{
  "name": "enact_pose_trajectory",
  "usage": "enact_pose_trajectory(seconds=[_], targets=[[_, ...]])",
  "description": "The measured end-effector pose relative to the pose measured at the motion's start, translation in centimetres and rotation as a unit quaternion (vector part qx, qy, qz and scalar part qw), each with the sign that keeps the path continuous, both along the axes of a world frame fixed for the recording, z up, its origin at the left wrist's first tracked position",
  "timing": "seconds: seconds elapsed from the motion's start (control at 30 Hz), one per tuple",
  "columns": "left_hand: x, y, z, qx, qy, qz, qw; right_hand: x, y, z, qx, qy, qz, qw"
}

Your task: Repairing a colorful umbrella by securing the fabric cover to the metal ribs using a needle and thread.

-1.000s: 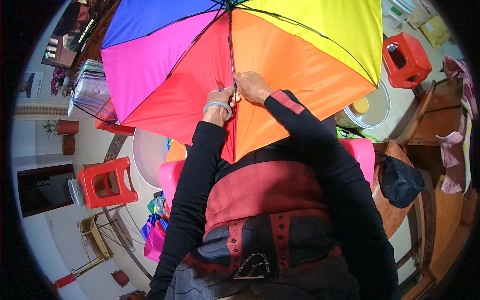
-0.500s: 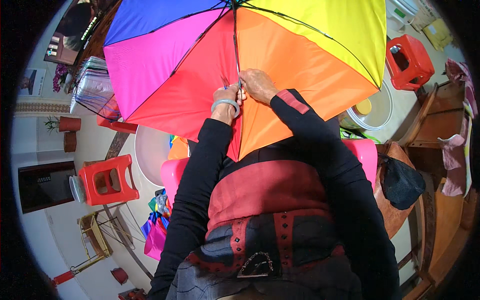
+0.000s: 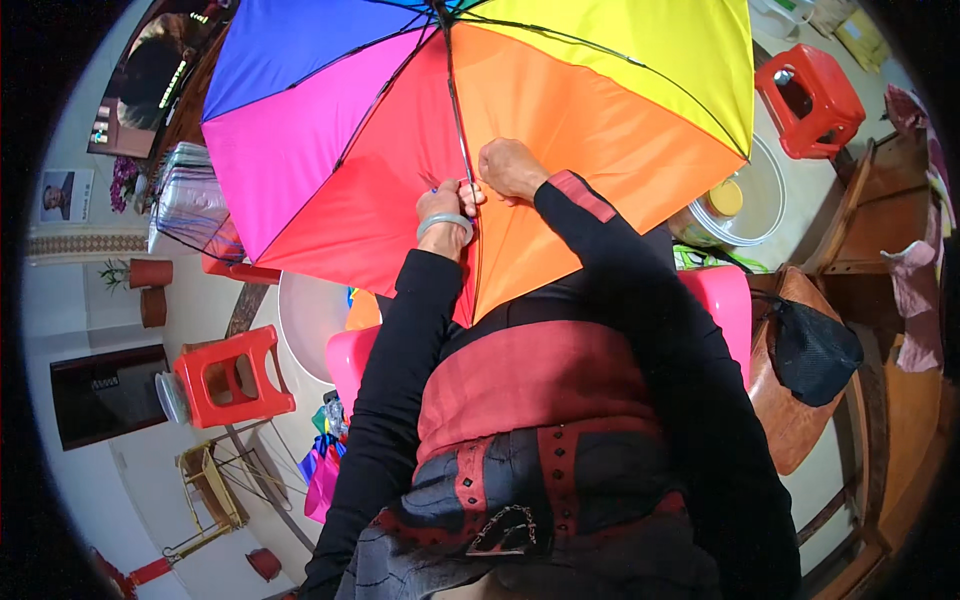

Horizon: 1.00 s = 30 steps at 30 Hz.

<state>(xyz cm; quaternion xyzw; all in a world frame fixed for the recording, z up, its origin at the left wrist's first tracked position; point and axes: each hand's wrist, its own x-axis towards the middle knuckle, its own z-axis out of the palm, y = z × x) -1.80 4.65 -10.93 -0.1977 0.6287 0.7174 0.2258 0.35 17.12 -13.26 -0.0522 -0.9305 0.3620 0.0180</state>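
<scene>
An open umbrella [image 3: 560,130] with blue, pink, red, orange and yellow panels spreads before me, its inner side and dark ribs showing. My left hand [image 3: 447,205], a pale bangle at its wrist, is closed around a thin umbrella rib [image 3: 458,120] at the seam between red and orange. Thin pointed tips [image 3: 428,180] of something stick up beside its fingers; their kind is unclear. Just right of that rib, my right hand [image 3: 512,170] is curled closed over the orange panel. Whatever its fingers pinch is hidden.
Red plastic stools stand at the left [image 3: 235,375] and upper right [image 3: 810,100]. A clear round tub [image 3: 765,190] with a yellow-lidded jar is on the right. Folded colourful fabric [image 3: 322,475] lies low at the left. A black mesh bag [image 3: 815,350] rests on a brown seat.
My right hand has drawn away from the rib, a little to the right. The left hand keeps its grip. The whole view has shifted slightly.
</scene>
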Motion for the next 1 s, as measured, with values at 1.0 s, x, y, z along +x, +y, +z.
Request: enact_pose_trajectory(seconds=[1.0], targets=[[-1.0,-0.7,-0.7,-0.026,0.001,-0.045,0.999,0.0,0.1,2.5,-0.197,-0.146,-0.019,0.969]])
